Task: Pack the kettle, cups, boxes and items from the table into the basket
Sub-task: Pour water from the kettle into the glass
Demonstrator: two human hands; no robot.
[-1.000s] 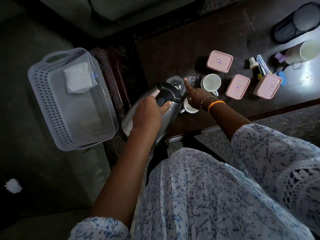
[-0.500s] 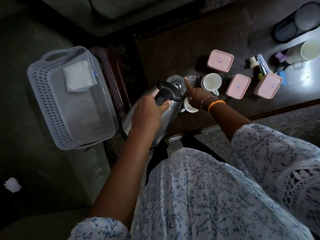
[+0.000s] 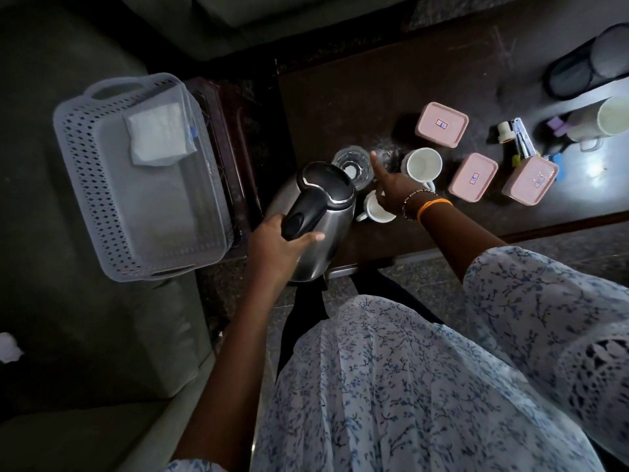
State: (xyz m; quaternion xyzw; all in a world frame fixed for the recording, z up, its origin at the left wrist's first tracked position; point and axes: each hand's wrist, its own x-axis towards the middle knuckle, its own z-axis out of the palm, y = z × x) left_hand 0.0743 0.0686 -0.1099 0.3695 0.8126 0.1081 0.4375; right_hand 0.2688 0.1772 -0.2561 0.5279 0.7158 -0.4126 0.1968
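My left hand (image 3: 280,241) grips the black handle of the steel kettle (image 3: 323,233), which hangs tilted over the table's near left corner. Its round base (image 3: 350,163) lies just behind it. My right hand (image 3: 391,189) rests over a small white cup (image 3: 376,212), its index finger stretched out beside the base; the other fingers are hidden. A white mug (image 3: 422,163) stands to the right, then three pink lidded boxes (image 3: 441,124) (image 3: 473,177) (image 3: 529,180). The pale perforated basket (image 3: 85,185) sits to the left, holding a folded white cloth (image 3: 156,137).
The dark table (image 3: 340,97) also carries a small bottle (image 3: 505,132), a metal tool (image 3: 522,139), a white jug (image 3: 609,117) and a black mesh holder (image 3: 585,69) at the far right. The basket rests on a dark stand (image 3: 238,148) between table and grey sofa.
The kettle's bottom has swung toward me and to the right, so it hangs more upright in my left hand. My right hand has stayed over the small cup.
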